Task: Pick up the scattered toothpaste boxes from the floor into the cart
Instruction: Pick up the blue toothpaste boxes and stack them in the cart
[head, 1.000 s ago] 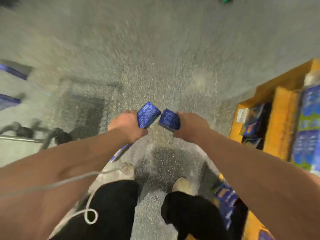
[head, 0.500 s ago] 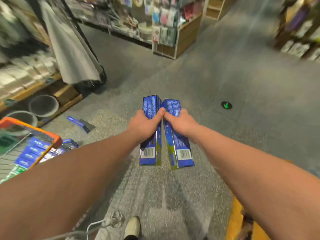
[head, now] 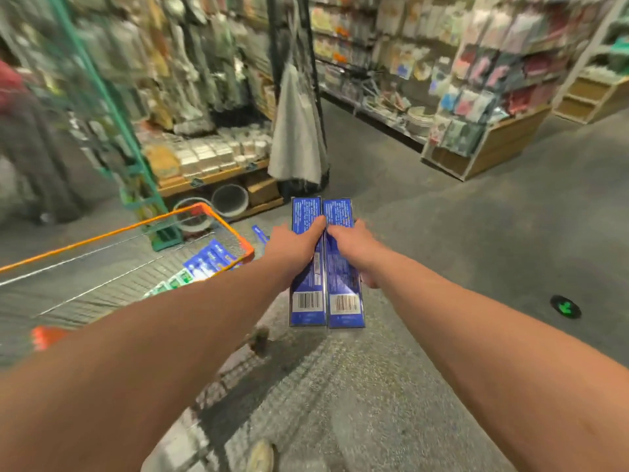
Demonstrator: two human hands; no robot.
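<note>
We're holding the left toothpaste box (head: 308,304) in our left hand (head: 294,248) and the right toothpaste box (head: 344,304) in our right hand (head: 355,247), side by side and touching, fingers curled round each. Looks like the carry step; next we'd swing left over the orange-rimmed cart (head: 248,250) and let go inside.

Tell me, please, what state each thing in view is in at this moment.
Left blue cardboard toothpaste box: held in the air, barcode end toward the person.
Right blue cardboard toothpaste box: held alongside, touching the left one.
Left hand: grips the left box.
Right hand: grips the right box.
Orange-rimmed wire cart: holds blue boxes lying flat.
Small blue box beyond the cart: lying on the floor.
</note>
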